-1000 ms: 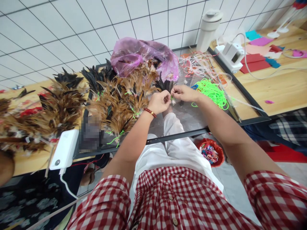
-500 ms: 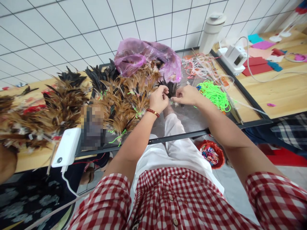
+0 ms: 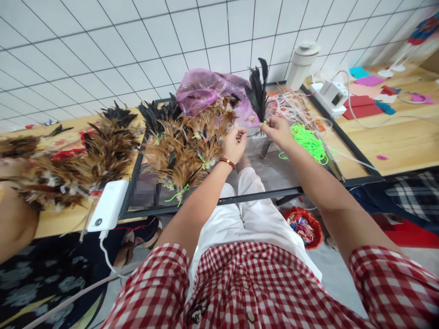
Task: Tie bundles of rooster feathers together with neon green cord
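Observation:
My right hand [image 3: 278, 130] pinches a bunch of black feathers [image 3: 258, 93] at its lower end, with the tips pointing up. My left hand [image 3: 234, 143], a beaded bracelet at its wrist, is closed with thumb and fingertips together; whatever they may hold is too small to make out. Beside the left hand lies a large pile of brown feathers [image 3: 185, 141], some tied with green string. A tangle of bright green string [image 3: 310, 145] sits just right of my right wrist. The dark-framed glass panel [image 3: 281, 168] lies under both hands.
A pink plastic bag [image 3: 195, 89] and a white bottle [image 3: 302, 66] stand toward the tiled wall. White cords [image 3: 284, 107] lie near a power strip [image 3: 331, 98]. On the left are more feathers [image 3: 106, 151], a power bank [image 3: 109, 205] and another person's arm [image 3: 17, 214]. Below hangs a red basket [image 3: 317, 233].
My right hand has lifted the black feathers up from between the hands, and they now stand upright. My left hand stays closed beside the pile. The view has tilted slightly.

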Tool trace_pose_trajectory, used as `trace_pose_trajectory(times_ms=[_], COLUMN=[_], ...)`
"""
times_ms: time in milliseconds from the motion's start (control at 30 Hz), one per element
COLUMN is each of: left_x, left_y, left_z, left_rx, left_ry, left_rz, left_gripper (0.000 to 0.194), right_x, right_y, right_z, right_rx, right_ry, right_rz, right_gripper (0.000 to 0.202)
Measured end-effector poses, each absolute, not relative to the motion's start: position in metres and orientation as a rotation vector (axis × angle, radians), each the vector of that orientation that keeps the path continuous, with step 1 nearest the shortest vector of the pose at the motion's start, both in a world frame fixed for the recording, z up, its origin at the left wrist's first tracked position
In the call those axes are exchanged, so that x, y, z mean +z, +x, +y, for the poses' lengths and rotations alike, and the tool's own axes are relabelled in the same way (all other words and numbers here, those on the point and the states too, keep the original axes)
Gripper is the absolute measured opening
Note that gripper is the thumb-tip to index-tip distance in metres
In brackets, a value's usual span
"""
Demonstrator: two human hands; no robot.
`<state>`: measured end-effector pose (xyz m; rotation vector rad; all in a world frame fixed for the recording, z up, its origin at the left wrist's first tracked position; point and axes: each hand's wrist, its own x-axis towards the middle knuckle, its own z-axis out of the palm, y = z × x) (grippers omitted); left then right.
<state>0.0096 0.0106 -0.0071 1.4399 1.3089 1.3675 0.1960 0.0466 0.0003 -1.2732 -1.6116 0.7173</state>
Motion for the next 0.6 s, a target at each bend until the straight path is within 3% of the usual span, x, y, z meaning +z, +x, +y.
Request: trace_pose_trajectory(times_ms=[100,367,600], left_x=[-0.005,-0.02,-0.028], left_y=[0.015,0.02,0.014], left_z=[0.011,0.016,0.022], left_rx=[1.323,1.324,1.334], left_ry=[1.241,1.118,1.048], left_rz=[1.191,0.912,0.959], left_gripper=[0.009,0.038,0.023], right_x=[-0.003,0.0,-0.002], right_y=[0.185,0.179,0.18], right_z=[0.04,0.021,0.019], right_rx=[0.727,0.781,0.272], right_ry=[-1.152,-0.983,-0.991], right_rz=[-1.652,-1.969,-2.156], right_gripper=[0.041,0.04,0.027])
